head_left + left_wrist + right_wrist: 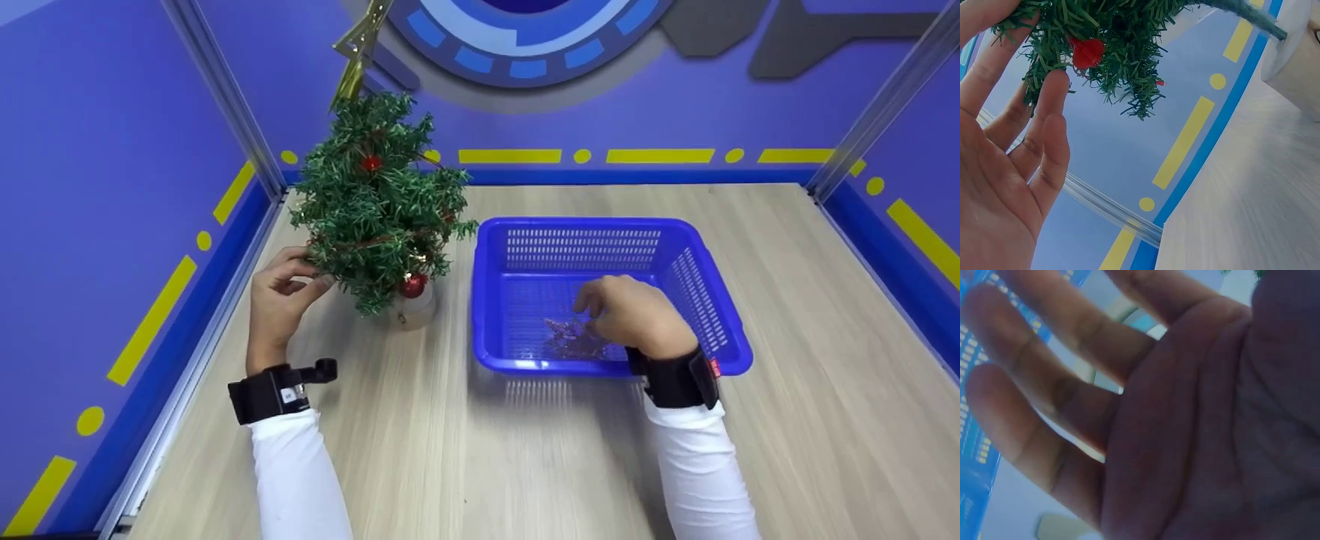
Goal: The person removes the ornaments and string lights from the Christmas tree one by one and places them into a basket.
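Observation:
A small artificial Christmas tree stands at the left of the table, with a gold star topper and red baubles. My left hand holds a lower-left branch between thumb and fingertips; in the left wrist view, a red ornament hangs beside the fingers. My right hand reaches into a blue plastic basket, fingers loosely bent, with nothing visibly gripped. Close below its fingertips lie glittery pinkish ornaments, whose exact shape is unclear. The right wrist view shows the palm and spread fingers.
The tree's pale round base rests on the wooden table, left of the basket. Blue panels with yellow markings wall the table at the back and sides, joined by metal corner posts.

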{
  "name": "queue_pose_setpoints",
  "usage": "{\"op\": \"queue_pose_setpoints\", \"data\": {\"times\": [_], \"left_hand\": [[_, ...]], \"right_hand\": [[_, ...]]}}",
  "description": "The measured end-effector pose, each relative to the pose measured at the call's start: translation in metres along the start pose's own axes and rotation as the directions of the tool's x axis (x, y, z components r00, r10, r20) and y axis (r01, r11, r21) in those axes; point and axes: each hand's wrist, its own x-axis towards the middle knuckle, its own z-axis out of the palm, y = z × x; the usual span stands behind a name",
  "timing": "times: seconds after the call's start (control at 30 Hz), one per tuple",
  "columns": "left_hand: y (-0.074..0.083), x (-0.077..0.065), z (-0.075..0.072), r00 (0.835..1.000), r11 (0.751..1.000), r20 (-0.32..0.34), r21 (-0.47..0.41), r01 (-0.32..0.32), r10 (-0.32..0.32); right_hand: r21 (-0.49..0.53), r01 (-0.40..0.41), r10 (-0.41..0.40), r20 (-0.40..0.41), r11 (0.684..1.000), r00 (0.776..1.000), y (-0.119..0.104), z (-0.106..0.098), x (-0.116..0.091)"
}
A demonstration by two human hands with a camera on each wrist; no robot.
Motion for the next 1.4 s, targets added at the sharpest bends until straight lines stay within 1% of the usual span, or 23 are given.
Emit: {"op": "queue_pose_setpoints", "data": {"times": [0.07,0.17,0.27,0.33,0.4,0.43,0.5,0.57,0.63,0.7,0.77,0.8,0.83,0.87,0.93,1.03,1.07,1.13,1.2,1.23,1.33,1.4], "left_hand": [[-0.008,0.001,-0.001,1.0,1.0,0.009,-0.007,-0.011,0.011],[-0.007,0.002,0.002,1.0,1.0,0.02,-0.003,-0.01,0.01],[0.005,0.0,0.005,1.0,1.0,0.018,-0.006,-0.005,0.005],[0.012,-0.001,0.006,1.0,1.0,0.01,-0.007,0.001,-0.001],[0.017,-0.002,0.007,1.0,1.0,0.003,-0.003,0.006,-0.006],[0.016,0.0,0.004,1.0,1.0,0.011,-0.002,0.007,-0.007],[0.013,0.005,0.0,0.999,1.0,0.032,0.003,0.012,-0.012],[0.005,0.009,-0.006,0.998,1.0,0.062,0.004,0.017,-0.017],[-0.004,0.013,-0.011,0.996,1.0,0.092,-0.006,0.017,-0.017],[-0.012,0.017,-0.015,0.992,1.0,0.125,-0.021,0.011,-0.009],[-0.017,0.021,-0.018,0.986,0.999,0.169,-0.047,-0.003,0.011],[-0.018,0.023,-0.018,0.98,0.998,0.196,-0.065,-0.011,0.023],[-0.02,0.026,-0.019,0.974,0.996,0.225,-0.09,-0.015,0.035],[-0.021,0.028,-0.02,0.966,0.993,0.253,-0.112,-0.021,0.049],[-0.022,0.03,-0.02,0.954,0.987,0.292,-0.159,-0.026,0.072],[-0.022,0.032,-0.02,0.948,0.98,0.303,-0.194,-0.036,0.095],[-0.022,0.032,-0.02,0.948,0.98,0.301,-0.194,-0.043,0.101],[-0.022,0.033,-0.021,0.949,0.98,0.298,-0.196,-0.044,0.102],[-0.022,0.033,-0.021,0.95,0.979,0.296,-0.2,-0.039,0.099],[-0.023,0.033,-0.021,0.95,0.98,0.296,-0.198,-0.039,0.097],[-0.024,0.032,-0.019,0.948,0.979,0.303,-0.201,-0.038,0.099],[-0.025,0.031,-0.018,0.945,0.977,0.309,-0.208,-0.038,0.102]], "right_hand": [[-0.007,-0.012,0.012,0.021,1.0,1.0,0.003,-0.001,-0.001],[-0.048,-0.019,0.022,0.049,0.999,0.999,0.006,-0.004,0.003],[-0.092,0.013,-0.004,0.099,0.996,0.995,0.009,-0.006,0.015],[-0.115,0.049,-0.031,0.153,0.992,0.988,0.011,-0.006,0.025],[-0.116,0.115,-0.086,0.228,0.987,0.97,0.015,-0.004,0.035],[-0.11,0.146,-0.114,0.257,0.983,0.96,0.015,-0.002,0.038],[-0.076,0.196,-0.163,0.313,0.978,0.936,0.018,0.001,0.044],[-0.008,0.212,-0.193,0.377,0.977,0.906,0.022,0.004,0.05],[0.076,0.164,-0.181,0.448,0.983,0.875,0.026,0.007,0.054],[0.151,0.079,-0.146,0.511,0.985,0.847,0.03,0.011,0.057],[0.207,-0.012,-0.106,0.547,0.978,0.83,0.032,0.014,0.057],[0.227,-0.041,-0.093,0.55,0.973,0.83,0.032,0.016,0.055],[0.238,-0.053,-0.087,0.542,0.97,0.836,0.031,0.017,0.053],[0.239,-0.046,-0.088,0.521,0.97,0.849,0.029,0.018,0.051],[0.211,0.003,-0.103,0.461,0.977,0.882,0.026,0.018,0.046],[0.112,0.124,-0.155,0.338,0.986,0.928,0.019,0.015,0.042],[0.078,0.156,-0.172,0.296,0.985,0.94,0.016,0.014,0.041],[0.04,0.179,-0.184,0.239,0.983,0.953,0.01,0.011,0.039],[0.028,0.186,-0.188,0.221,0.982,0.957,0.006,0.008,0.039],[0.029,0.179,-0.181,0.231,0.983,0.956,0.005,0.007,0.039],[0.026,0.155,-0.156,0.289,0.988,0.945,0.008,0.008,0.043],[-0.002,0.135,-0.127,0.329,0.991,0.936,0.013,0.01,0.047]]}}
